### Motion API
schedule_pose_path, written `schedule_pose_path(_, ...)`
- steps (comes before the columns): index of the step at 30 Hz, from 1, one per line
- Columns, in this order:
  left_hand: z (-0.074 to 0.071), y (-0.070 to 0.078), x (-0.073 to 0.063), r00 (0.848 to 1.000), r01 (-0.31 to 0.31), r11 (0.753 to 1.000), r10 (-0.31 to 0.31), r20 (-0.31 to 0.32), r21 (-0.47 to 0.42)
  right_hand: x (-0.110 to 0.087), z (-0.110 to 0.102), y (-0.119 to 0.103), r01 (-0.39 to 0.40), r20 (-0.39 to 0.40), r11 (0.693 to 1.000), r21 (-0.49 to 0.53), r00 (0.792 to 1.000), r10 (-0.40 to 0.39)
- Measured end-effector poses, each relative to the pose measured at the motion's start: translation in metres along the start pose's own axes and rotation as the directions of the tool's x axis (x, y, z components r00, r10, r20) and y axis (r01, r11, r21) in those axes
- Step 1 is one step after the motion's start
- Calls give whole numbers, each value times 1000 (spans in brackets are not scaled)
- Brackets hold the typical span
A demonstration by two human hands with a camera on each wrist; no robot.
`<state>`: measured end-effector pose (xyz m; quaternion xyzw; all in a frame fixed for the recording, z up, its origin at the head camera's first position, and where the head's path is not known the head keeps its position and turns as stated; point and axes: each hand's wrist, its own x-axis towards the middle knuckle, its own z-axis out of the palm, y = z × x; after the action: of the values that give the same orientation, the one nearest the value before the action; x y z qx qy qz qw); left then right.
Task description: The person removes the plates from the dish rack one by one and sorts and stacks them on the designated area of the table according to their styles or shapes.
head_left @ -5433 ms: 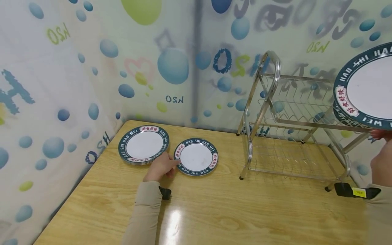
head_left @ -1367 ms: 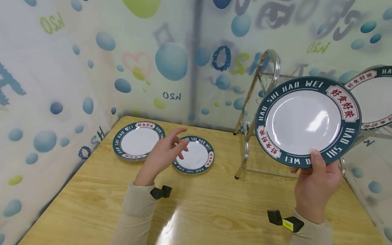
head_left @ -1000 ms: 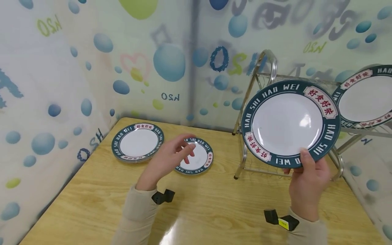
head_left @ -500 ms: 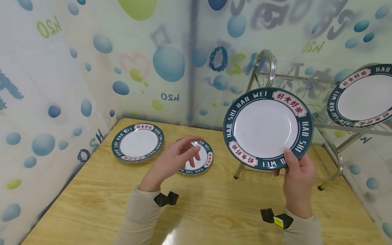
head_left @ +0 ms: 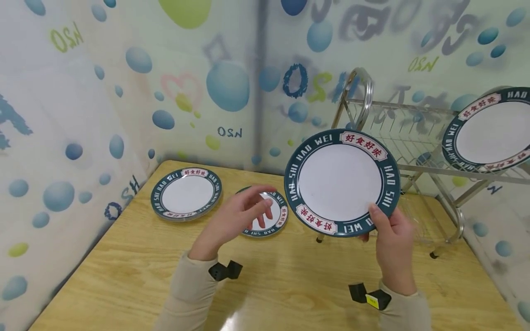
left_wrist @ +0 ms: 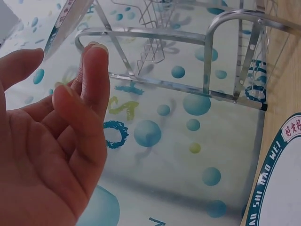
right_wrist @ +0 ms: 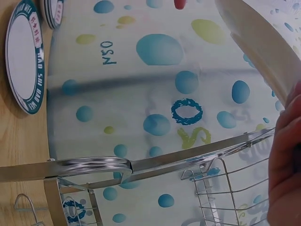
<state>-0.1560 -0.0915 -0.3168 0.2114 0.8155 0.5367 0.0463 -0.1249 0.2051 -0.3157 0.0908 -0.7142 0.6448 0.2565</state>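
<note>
My right hand [head_left: 393, 248] pinches the lower right rim of a white plate [head_left: 339, 184] with a dark green lettered border, thumb on its face. The plate is held up and tilted toward me, in front of the rack's left part. My left hand [head_left: 236, 216] hovers with loosely bent fingers, holding nothing, apart from that plate. Below and behind the left hand, a smaller plate [head_left: 278, 218] of the same pattern lies on the table, partly hidden. In the right wrist view the held plate [right_wrist: 258, 47] shows its pale underside beside my fingers [right_wrist: 287, 155].
A stack of matching plates [head_left: 186, 195] lies at the table's back left. The two-tier metal dish rack [head_left: 365, 92] stands at the right, partly covered by the held plate. Another plate [head_left: 490, 131] leans on its upper tier. Patterned cloth walls [head_left: 232, 41] enclose the table [head_left: 281, 285].
Earlier the left hand touched the smaller plate and the right hand held a plate at the far right. The right hand has since carried a plate leftward, while the left hand has lifted.
</note>
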Motion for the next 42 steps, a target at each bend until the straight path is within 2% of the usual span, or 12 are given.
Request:
schedule_pose_path(4,1,1,0,1000,-4,1000,4,12,6,-2,1,1,-14,38,999,-29,999,15)
schedule_pose_path(13,3,1,0,1000,-7,1000,8,17,-22,-1,6,5,13,126,995,-101,992,0)
schedule_pose_path(19,4,-2,0,1000,11,999,-12,-10,-52,-3,9,9,30,188,990,-137,982,-4)
schedule_pose_path(24,4,-2,3,1000,-19,997,18,-9,-76,-2,12,9,-18,224,993,-113,974,43)
schedule_pose_path(28,3,-3,3,999,-38,998,38,6,-57,-3,15,9,-75,212,993,-92,973,93)
schedule_pose_path(35,3,-4,4,998,-68,996,69,6,-57,-3,17,9,-85,213,990,-110,971,107)
schedule_pose_path(42,3,0,3,999,-43,995,45,22,-93,-2,18,11,-120,229,984,-130,962,148)
